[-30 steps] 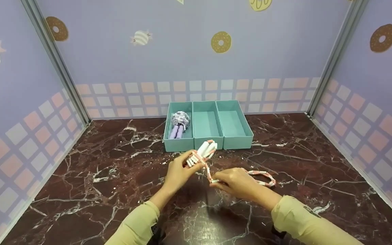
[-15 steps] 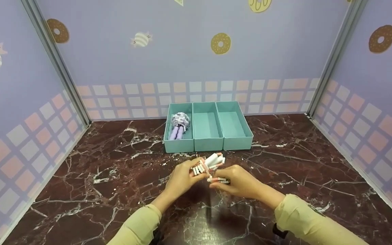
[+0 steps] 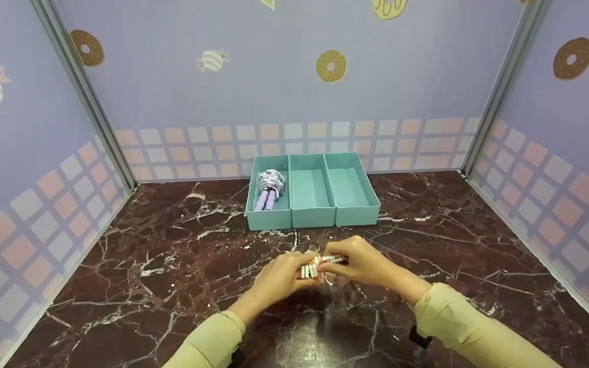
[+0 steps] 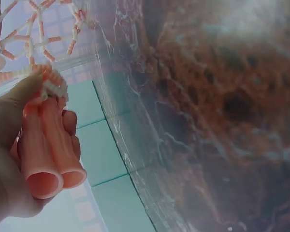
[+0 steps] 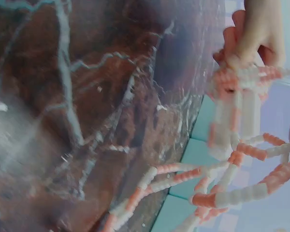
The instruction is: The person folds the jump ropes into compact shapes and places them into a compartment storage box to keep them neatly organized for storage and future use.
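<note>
A beaded jump rope (image 3: pixel 309 270) in pink and white is gathered in a bundle between both hands over the table. My left hand (image 3: pixel 280 276) grips the folded bundle and the rope's two handles (image 4: pixel 41 150), which look like hollow pink tubes in the left wrist view. Just right of the bundle, my right hand (image 3: pixel 366 263) pinches a length of beaded rope. Loose loops (image 5: pixel 244 195) of rope hang near the right hand in the right wrist view. The handles are hidden by the hands in the head view.
A teal tray (image 3: pixel 314 217) with three compartments stands at the back of the dark marbled table (image 3: pixel 172 286). Its left compartment holds a coiled lavender and white beaded jump rope (image 3: pixel 271 181) with purple handles. Patterned walls enclose the table at the back and sides.
My left hand has lowered and turned the bundle, so the pale handle ends no longer show in the head view. My right hand has shifted slightly up, still pinching the rope.
</note>
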`<state>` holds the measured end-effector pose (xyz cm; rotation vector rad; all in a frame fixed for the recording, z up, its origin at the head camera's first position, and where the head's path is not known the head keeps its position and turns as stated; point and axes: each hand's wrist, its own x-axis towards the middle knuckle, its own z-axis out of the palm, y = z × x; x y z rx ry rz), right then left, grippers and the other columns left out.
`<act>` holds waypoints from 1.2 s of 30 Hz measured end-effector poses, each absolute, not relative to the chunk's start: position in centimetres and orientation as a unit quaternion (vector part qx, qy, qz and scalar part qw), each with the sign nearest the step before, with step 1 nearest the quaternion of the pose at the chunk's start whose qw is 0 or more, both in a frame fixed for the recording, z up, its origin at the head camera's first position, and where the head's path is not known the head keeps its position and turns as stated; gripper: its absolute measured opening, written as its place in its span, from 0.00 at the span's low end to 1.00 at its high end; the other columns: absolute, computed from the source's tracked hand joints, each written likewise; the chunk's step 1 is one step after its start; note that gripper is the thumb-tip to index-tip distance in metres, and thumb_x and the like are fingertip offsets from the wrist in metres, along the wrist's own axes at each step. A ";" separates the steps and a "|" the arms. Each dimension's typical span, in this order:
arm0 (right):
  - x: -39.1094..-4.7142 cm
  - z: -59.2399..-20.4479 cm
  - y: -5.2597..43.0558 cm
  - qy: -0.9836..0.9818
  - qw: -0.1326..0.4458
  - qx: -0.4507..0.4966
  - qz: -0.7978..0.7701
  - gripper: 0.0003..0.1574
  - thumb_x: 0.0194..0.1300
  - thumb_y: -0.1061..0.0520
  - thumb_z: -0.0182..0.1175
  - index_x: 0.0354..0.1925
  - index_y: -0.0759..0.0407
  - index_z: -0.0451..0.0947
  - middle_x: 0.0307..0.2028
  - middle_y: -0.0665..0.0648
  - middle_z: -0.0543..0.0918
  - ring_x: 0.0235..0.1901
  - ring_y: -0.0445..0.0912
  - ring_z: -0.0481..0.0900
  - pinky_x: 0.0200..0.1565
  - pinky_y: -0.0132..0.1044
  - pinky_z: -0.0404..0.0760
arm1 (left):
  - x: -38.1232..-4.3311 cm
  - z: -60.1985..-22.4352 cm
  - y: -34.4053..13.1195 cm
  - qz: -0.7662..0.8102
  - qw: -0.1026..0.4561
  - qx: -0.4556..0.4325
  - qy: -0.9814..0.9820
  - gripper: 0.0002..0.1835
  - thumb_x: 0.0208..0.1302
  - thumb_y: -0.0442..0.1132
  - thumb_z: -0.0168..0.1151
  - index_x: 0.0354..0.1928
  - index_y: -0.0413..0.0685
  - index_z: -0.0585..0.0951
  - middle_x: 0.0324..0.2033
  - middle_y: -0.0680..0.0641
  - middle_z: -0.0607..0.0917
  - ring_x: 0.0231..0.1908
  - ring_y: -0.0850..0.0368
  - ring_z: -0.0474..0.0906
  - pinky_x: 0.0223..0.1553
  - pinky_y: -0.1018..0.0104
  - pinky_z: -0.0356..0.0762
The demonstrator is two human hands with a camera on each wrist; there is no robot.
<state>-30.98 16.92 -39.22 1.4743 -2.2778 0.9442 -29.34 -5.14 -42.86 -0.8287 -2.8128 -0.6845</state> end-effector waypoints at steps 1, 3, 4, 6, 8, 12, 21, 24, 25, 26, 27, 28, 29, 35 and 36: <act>-31.1 -39.1 17.0 -0.788 0.134 0.510 0.317 0.12 0.63 0.51 0.67 0.28 0.56 0.78 0.21 0.50 0.83 0.18 0.30 0.66 0.22 0.19 0.68 | -29.3 -42.9 -5.2 -0.217 0.061 -0.284 -0.932 0.33 0.55 0.57 0.69 0.64 0.63 0.76 0.47 0.49 0.87 0.38 0.55 0.84 0.38 0.64 0.83; -31.5 -38.8 17.0 -0.793 0.128 0.514 0.301 0.12 0.63 0.50 0.66 0.28 0.55 0.80 0.21 0.49 0.84 0.18 0.30 0.64 0.23 0.19 0.66 | -29.2 -42.9 -5.2 -0.197 0.060 -0.305 -0.930 0.31 0.56 0.58 0.69 0.63 0.65 0.77 0.48 0.50 0.87 0.41 0.54 0.85 0.42 0.60 0.84; -31.6 -38.6 17.0 -0.796 0.124 0.516 0.291 0.12 0.63 0.49 0.66 0.28 0.54 0.80 0.22 0.49 0.84 0.18 0.30 0.64 0.23 0.19 0.66 | -29.2 -42.9 -5.3 -0.188 0.057 -0.314 -0.929 0.31 0.56 0.58 0.69 0.63 0.65 0.77 0.48 0.51 0.87 0.40 0.55 0.85 0.43 0.60 0.84; -31.9 -38.5 17.1 -0.803 0.121 0.518 0.269 0.12 0.63 0.47 0.65 0.29 0.53 0.81 0.23 0.48 0.85 0.18 0.31 0.66 0.24 0.20 0.68 | -29.1 -42.9 -5.4 -0.177 0.045 -0.331 -0.926 0.32 0.55 0.57 0.69 0.64 0.65 0.76 0.47 0.51 0.87 0.36 0.58 0.83 0.41 0.63 0.84; -32.1 -38.4 17.1 -0.811 0.116 0.516 0.253 0.13 0.64 0.46 0.65 0.31 0.52 0.83 0.24 0.48 0.86 0.19 0.32 0.69 0.25 0.22 0.70 | -29.1 -42.9 -5.6 -0.167 0.035 -0.351 -0.921 0.31 0.55 0.57 0.69 0.62 0.61 0.78 0.43 0.52 0.87 0.33 0.62 0.80 0.39 0.67 0.82; -32.6 -38.7 17.3 -0.818 0.099 0.503 0.260 0.13 0.63 0.44 0.64 0.31 0.51 0.84 0.24 0.48 0.86 0.18 0.31 0.70 0.25 0.23 0.73 | -29.1 -43.1 -6.0 -0.165 0.029 -0.401 -0.901 0.29 0.55 0.57 0.69 0.59 0.55 0.80 0.42 0.54 0.86 0.34 0.65 0.77 0.42 0.70 0.81; -33.8 -41.0 18.0 -0.811 0.006 0.402 0.426 0.11 0.62 0.51 0.67 0.29 0.57 0.83 0.21 0.53 0.82 0.20 0.32 0.72 0.24 0.24 0.72 | -28.9 -43.3 -6.1 -0.244 0.048 -0.416 -0.875 0.30 0.55 0.54 0.72 0.60 0.55 0.78 0.47 0.52 0.88 0.39 0.62 0.83 0.47 0.73 0.81; -34.0 -41.7 17.9 -0.805 -0.017 0.365 0.467 0.11 0.61 0.53 0.68 0.29 0.58 0.82 0.21 0.50 0.78 0.20 0.32 0.70 0.23 0.23 0.70 | -28.8 -43.4 -6.0 -0.278 0.052 -0.404 -0.870 0.35 0.53 0.53 0.73 0.62 0.54 0.74 0.47 0.49 0.89 0.40 0.60 0.85 0.46 0.71 0.83; -34.1 -41.9 17.9 -0.801 -0.024 0.358 0.480 0.10 0.61 0.53 0.68 0.29 0.59 0.82 0.21 0.50 0.77 0.19 0.32 0.68 0.23 0.23 0.69 | -28.8 -43.5 -6.0 -0.290 0.053 -0.400 -0.868 0.36 0.53 0.53 0.73 0.63 0.54 0.71 0.47 0.49 0.89 0.40 0.58 0.86 0.46 0.69 0.83; -34.1 -42.1 17.9 -0.796 -0.032 0.351 0.493 0.11 0.62 0.54 0.68 0.29 0.61 0.82 0.20 0.50 0.75 0.19 0.33 0.68 0.23 0.23 0.69 | -28.8 -43.6 -6.0 -0.303 0.053 -0.396 -0.865 0.38 0.53 0.53 0.73 0.64 0.54 0.69 0.47 0.48 0.89 0.41 0.57 0.87 0.46 0.68 0.84; -34.2 -42.3 17.8 -0.792 -0.039 0.345 0.503 0.11 0.62 0.55 0.67 0.29 0.61 0.81 0.20 0.49 0.74 0.18 0.33 0.67 0.22 0.23 0.68 | -28.7 -43.7 -6.0 -0.316 0.054 -0.393 -0.862 0.40 0.52 0.53 0.74 0.66 0.55 0.66 0.48 0.47 0.89 0.42 0.56 0.87 0.48 0.67 0.84; -34.3 -42.5 17.8 -0.788 -0.045 0.341 0.511 0.11 0.62 0.56 0.67 0.29 0.62 0.81 0.19 0.49 0.73 0.18 0.33 0.66 0.21 0.23 0.67 | -28.7 -43.8 -5.9 -0.329 0.055 -0.394 -0.856 0.42 0.52 0.53 0.74 0.67 0.55 0.64 0.48 0.46 0.88 0.44 0.55 0.87 0.49 0.66 0.84; -34.4 -42.7 17.8 -0.785 -0.048 0.338 0.517 0.11 0.62 0.56 0.67 0.29 0.63 0.81 0.19 0.48 0.73 0.18 0.33 0.65 0.21 0.23 0.66 | -28.7 -43.8 -5.9 -0.339 0.057 -0.395 -0.852 0.44 0.52 0.53 0.74 0.69 0.56 0.62 0.49 0.46 0.88 0.46 0.55 0.87 0.50 0.65 0.83; -34.8 -43.8 17.5 -0.772 -0.052 0.329 0.542 0.12 0.65 0.60 0.64 0.32 0.70 0.79 0.20 0.43 0.74 0.20 0.31 0.67 0.23 0.21 0.67 | -28.7 -44.2 -5.7 -0.369 0.083 -0.407 -0.832 0.49 0.53 0.49 0.74 0.75 0.61 0.59 0.48 0.45 0.88 0.41 0.56 0.86 0.42 0.71 0.83; -34.9 -44.0 17.5 -0.769 -0.052 0.327 0.547 0.12 0.65 0.60 0.63 0.33 0.71 0.78 0.21 0.42 0.75 0.21 0.31 0.68 0.23 0.21 0.68 | -28.7 -44.3 -5.7 -0.372 0.087 -0.408 -0.829 0.48 0.53 0.48 0.74 0.74 0.61 0.60 0.48 0.45 0.88 0.40 0.56 0.86 0.42 0.72 0.83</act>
